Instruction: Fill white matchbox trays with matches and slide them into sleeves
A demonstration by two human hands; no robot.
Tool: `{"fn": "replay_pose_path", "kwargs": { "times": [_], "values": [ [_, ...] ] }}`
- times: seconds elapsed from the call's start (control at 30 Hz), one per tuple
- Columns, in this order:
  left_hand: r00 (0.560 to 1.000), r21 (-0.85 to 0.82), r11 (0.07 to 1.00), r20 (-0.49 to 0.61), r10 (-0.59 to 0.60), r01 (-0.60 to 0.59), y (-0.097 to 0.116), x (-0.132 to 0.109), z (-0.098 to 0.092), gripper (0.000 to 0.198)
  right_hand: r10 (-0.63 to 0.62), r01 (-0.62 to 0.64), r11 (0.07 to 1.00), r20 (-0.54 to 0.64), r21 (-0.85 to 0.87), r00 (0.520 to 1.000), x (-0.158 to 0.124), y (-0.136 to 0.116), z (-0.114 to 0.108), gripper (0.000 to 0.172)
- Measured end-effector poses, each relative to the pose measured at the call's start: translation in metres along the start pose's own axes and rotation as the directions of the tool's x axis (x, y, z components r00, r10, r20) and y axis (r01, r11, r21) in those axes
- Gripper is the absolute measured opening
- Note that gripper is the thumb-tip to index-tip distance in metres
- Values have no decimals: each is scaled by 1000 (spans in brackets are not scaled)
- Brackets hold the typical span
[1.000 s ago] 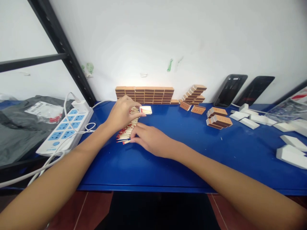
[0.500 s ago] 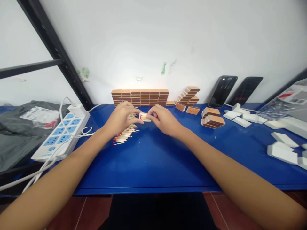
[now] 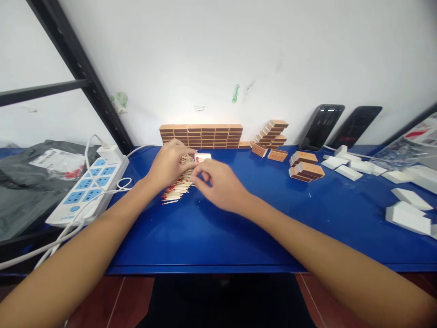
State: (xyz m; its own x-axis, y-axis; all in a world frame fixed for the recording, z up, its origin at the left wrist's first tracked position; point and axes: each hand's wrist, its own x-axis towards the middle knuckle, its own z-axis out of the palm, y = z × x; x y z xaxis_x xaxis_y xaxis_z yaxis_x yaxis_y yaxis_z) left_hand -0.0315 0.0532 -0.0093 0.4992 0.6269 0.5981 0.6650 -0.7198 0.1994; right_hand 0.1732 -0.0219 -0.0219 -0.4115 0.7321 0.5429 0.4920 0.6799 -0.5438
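A small white matchbox tray (image 3: 204, 156) with matches in it is held at its left end by my left hand (image 3: 173, 161), thumb below and fingers above. My right hand (image 3: 218, 186) is in front of the tray, over the edge of a loose pile of red-tipped matches (image 3: 175, 190). Its thumb and index finger are curled close together near the matches; whether they hold one is too small to tell. Behind both hands, brown matchboxes stand in a neat stacked block (image 3: 201, 136) against the wall.
Right of the block are a slanting matchbox stack (image 3: 271, 134) and a smaller pile (image 3: 306, 166). Two phones (image 3: 322, 127) lean on the wall. White trays (image 3: 408, 217) lie at the right. A power strip (image 3: 88, 189) with cables and a grey bag (image 3: 20, 191) are at the left.
My right hand has left the tray and moved left and down to the match pile. My left hand, still gripping the tray, has shifted slightly up and left. The view has shifted slightly.
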Motion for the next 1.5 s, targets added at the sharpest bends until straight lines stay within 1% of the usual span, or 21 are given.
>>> {"fn": "replay_pose_path", "kwargs": {
  "times": [0.07,0.13,0.2,0.3,0.5,0.67,0.8,0.93,1.03,1.17,1.4,1.5],
  "values": [
    [1000,18,1000,-18,-17,18,-1,1,-1,31,-4,-2,999,129,50,992,-2,-14,13,12],
    [999,23,999,-29,-32,32,-1,1,-2,34,-23,10,998,231,58,973,-4,-22,24,13],
    [999,25,999,-33,-40,41,0,2,-3,36,-53,42,998,289,41,956,-5,-24,32,17],
    [999,36,999,-36,-38,40,1,2,-3,38,-73,73,997,326,10,943,-6,-20,38,21],
    [998,38,999,-50,-26,28,0,1,-3,35,-74,81,997,331,-8,941,-10,-17,43,24],
    [999,42,999,-44,-28,30,2,1,-4,36,-62,63,998,297,6,953,-11,-18,45,14],
    [999,47,999,-37,-26,28,2,1,-4,36,-8,7,1000,292,5,956,-10,-20,43,8],
    [999,49,999,-34,-23,24,1,1,-3,36,25,-25,1000,297,-3,954,-9,-20,43,9],
    [999,48,999,-36,-16,18,1,1,-3,36,15,-15,1000,300,-3,954,-10,-19,44,10],
    [999,50,999,-47,-2,4,0,1,-3,37,11,-3,1000,306,-25,952,-10,-20,44,7],
    [999,64,998,-40,3,0,-1,1,-2,36,31,-19,999,323,-40,946,-10,-22,43,12],
    [999,62,998,-38,-2,4,0,1,-2,35,28,-15,999,318,-43,948,-10,-21,43,9]
  ]
}}
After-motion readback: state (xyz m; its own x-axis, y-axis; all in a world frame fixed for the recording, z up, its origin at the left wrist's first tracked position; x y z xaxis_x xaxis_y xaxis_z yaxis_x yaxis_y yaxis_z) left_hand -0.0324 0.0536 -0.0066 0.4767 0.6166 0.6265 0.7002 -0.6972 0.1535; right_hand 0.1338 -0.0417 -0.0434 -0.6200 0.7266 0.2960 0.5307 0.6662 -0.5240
